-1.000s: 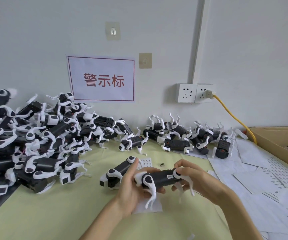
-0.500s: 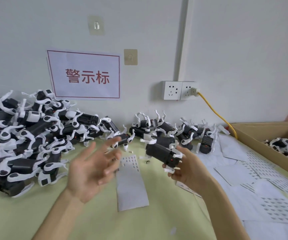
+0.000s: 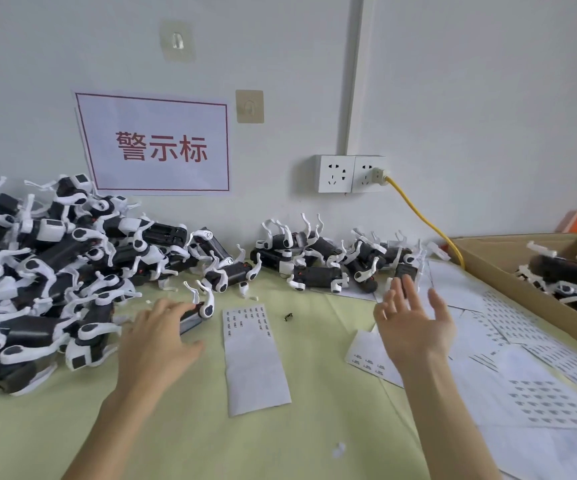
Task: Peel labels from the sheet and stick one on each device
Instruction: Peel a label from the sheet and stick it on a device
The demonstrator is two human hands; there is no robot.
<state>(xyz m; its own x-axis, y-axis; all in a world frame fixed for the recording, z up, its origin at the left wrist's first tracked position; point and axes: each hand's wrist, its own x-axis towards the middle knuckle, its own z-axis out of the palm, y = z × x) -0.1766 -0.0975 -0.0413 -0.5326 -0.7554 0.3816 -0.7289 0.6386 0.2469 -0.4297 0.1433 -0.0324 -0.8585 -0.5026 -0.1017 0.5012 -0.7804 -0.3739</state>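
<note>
In the head view our left hand (image 3: 157, 336) rests with spread fingers on one device (image 3: 195, 313); our right hand (image 3: 413, 323) hovers open, empty. The label sheet (image 3: 254, 358) lies between them. We judge many devices in the big pile (image 3: 48, 271) remain unlabelled.

Head view, forward-down, close over table (image 3: 314, 445)

A: Anything legible here?

B: Only the paper sign (image 3: 155, 145) on the wall, left of the socket (image 3: 351, 173): red characters "警示标" inside a red border.

A: And the label sheet (image 3: 254, 358) below the sign?

B: Its print is too small to read.
</note>
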